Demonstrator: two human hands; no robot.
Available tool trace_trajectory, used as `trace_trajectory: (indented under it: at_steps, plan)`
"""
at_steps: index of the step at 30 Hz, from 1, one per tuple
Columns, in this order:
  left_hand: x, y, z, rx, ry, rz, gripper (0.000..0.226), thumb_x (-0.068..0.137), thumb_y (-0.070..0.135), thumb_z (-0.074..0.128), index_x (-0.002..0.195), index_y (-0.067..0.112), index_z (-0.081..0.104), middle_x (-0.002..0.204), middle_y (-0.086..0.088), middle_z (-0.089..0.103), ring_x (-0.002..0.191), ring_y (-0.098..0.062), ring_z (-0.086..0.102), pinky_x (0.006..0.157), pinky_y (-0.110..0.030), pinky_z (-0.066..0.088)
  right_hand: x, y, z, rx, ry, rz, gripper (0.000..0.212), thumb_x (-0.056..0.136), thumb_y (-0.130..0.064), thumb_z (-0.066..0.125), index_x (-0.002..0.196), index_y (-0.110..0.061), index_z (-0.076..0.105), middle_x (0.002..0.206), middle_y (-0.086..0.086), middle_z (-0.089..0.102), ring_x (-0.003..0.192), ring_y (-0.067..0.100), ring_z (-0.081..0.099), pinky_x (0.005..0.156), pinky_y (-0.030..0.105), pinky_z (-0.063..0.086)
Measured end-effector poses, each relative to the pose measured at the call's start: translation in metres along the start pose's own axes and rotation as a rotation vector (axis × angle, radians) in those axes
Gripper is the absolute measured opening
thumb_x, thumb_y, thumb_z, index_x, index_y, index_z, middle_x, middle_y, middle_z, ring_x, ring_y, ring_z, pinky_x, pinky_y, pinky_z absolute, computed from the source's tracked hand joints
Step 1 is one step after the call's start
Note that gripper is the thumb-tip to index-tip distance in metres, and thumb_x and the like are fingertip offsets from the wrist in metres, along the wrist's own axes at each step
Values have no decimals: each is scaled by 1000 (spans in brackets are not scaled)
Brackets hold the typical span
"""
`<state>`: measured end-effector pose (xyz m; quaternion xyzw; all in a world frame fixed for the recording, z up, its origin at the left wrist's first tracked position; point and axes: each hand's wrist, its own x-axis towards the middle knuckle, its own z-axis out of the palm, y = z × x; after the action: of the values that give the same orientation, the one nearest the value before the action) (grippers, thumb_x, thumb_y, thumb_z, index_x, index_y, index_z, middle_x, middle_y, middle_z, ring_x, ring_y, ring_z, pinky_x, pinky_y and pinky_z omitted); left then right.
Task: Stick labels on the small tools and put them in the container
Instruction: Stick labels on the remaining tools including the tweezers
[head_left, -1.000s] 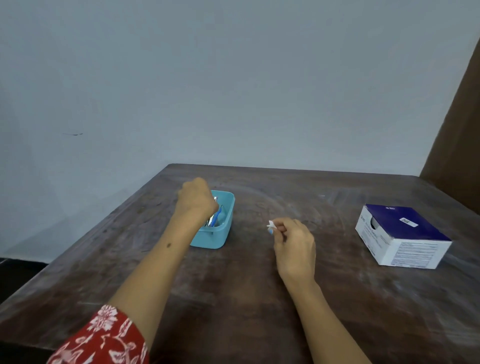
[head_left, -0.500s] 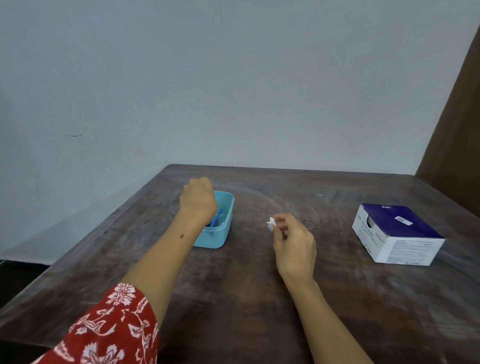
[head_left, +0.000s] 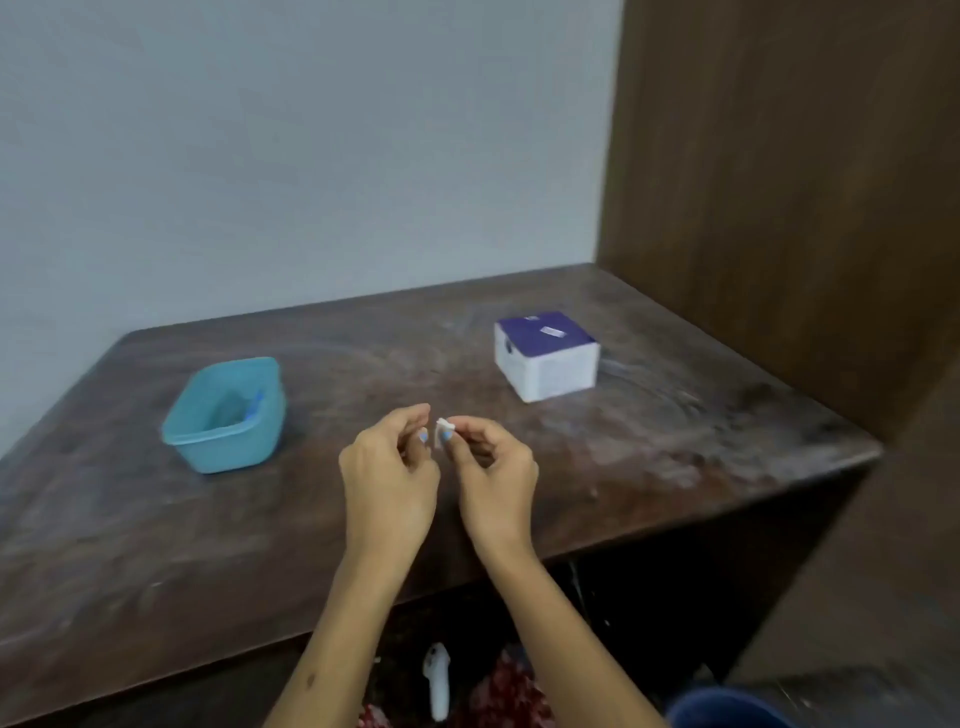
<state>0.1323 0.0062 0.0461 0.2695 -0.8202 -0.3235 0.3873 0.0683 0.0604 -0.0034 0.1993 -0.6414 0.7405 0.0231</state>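
Right hand (head_left: 496, 467): pinching a small white label (head_left: 444, 429).
Left hand (head_left: 389, 470): curling beside it, grip unclear.
Container (head_left: 226, 415): sitting left of both.

Both hands raised together above the dark wooden table (head_left: 649, 457). Right hand (head_left: 493, 470) pinching a small white label piece (head_left: 443, 429) at fingertip and thumb. Left hand (head_left: 389, 470) just beside it, fingers curled, a bit of blue at the fingertips, too blurred to identify. Teal container (head_left: 226, 415) off to the left, something blue inside. White box with purple top (head_left: 548, 358) far right, near the brown wooden panel (head_left: 789, 182). Grey wall (head_left: 285, 156) behind.
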Motion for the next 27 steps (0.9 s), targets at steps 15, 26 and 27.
trace_trajectory:
  at_steps: [15,26,27]
  plan:
    - [-213,96,199,-302,-652,1,35,93,3,45,121,17,61,116,8,62,102,4,55,84,0,38,-80,63,-281,-282,596,118,14,87,-11,63,92,-22,69,85,-7,69,80,10,67,69,25,54]
    - [-276,35,305,164,-1158,-413,29,97,12,38,102,-4,62,113,-22,63,105,-35,57,85,-38,44,-138,211,-345,-741,538,684,17,86,-9,56,94,-17,68,78,-3,70,68,10,62,60,28,49]
    - [-280,29,310,177,-1178,-413,29,96,11,38,95,-9,59,106,-27,62,100,-38,57,81,-41,44,-142,218,-348,-774,511,745,19,87,-9,54,98,-18,67,81,-2,70,70,11,61,59,27,47]
